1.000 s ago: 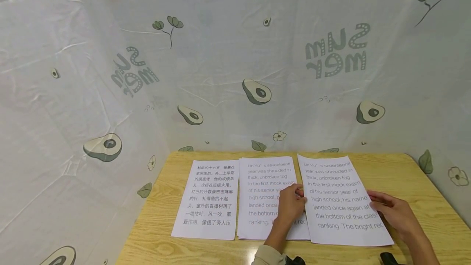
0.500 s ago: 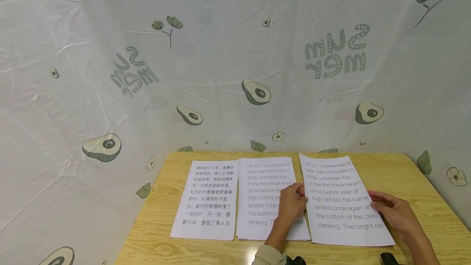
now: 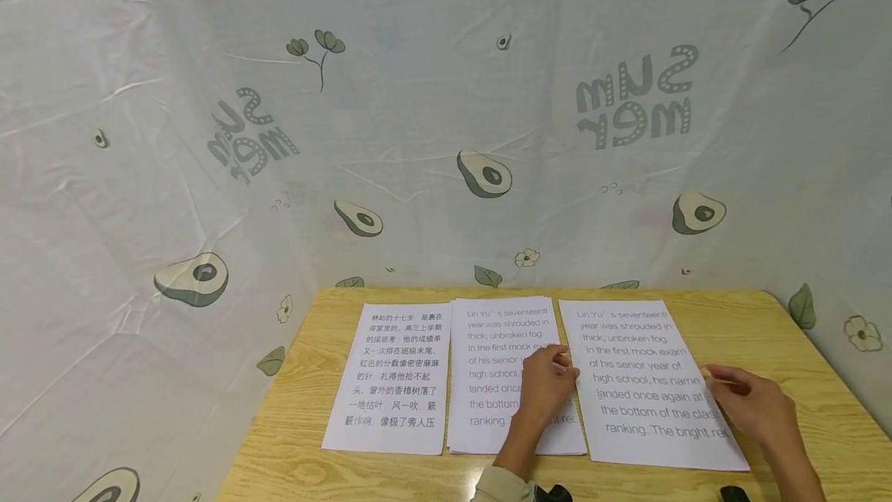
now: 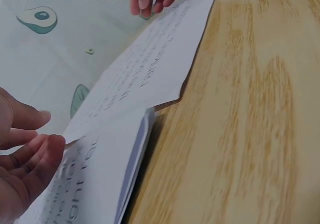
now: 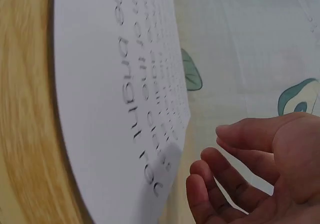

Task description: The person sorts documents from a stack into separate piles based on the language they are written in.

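On the right lies a sheet of paper [image 3: 641,386] printed with large English text, flat or nearly flat on the table. My left hand [image 3: 547,386] is over the right edge of the middle stack of paper [image 3: 488,378], beside that sheet's left edge. In the left wrist view the thumb and fingers of this hand [image 4: 30,169] are bent and apart, with nothing between them. My right hand [image 3: 753,405] hovers at the sheet's right edge. The right wrist view shows the fingers [image 5: 210,179] loosely bent, clear of the paper [image 5: 90,83].
A sheet with Chinese text [image 3: 390,378] lies at the left, beside the middle stack. Bare wooden table [image 3: 293,409] shows around the papers. A white curtain [image 3: 418,99] with avocado prints hangs behind and to the left.
The right sheet's raised far end has come down, and its top left corner has shifted left. Both hands have let go of it, the right hand moving slightly outward.
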A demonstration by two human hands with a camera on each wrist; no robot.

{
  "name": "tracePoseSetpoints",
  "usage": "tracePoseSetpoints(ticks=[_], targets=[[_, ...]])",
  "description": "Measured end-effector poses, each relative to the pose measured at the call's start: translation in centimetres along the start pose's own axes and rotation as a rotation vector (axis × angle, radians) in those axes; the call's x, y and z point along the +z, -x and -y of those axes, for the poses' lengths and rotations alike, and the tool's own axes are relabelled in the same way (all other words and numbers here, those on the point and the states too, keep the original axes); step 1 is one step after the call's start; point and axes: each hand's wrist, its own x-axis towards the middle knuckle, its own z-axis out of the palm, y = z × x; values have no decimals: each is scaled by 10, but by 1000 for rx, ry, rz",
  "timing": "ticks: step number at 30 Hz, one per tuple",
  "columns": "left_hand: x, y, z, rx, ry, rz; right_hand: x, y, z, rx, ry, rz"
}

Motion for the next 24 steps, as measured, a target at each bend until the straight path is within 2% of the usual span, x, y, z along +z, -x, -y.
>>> tracePoseSetpoints(ticks=[4,8,11,13,24], targets=[[-16,0,5,-10,9,-16,4,7,12,-37,-17,26],[-35,2,13,-34,9,-35,14,11,26,-83,-117,152],[-49,3,21,-46,6,-56,25,13,38,-83,-227,247],[-59,4,26,-42,-2,-74,34,14,45,-85,-274,282],[-109,7,48,-43,-83,-121,73,19,78,-137,-356,361]])
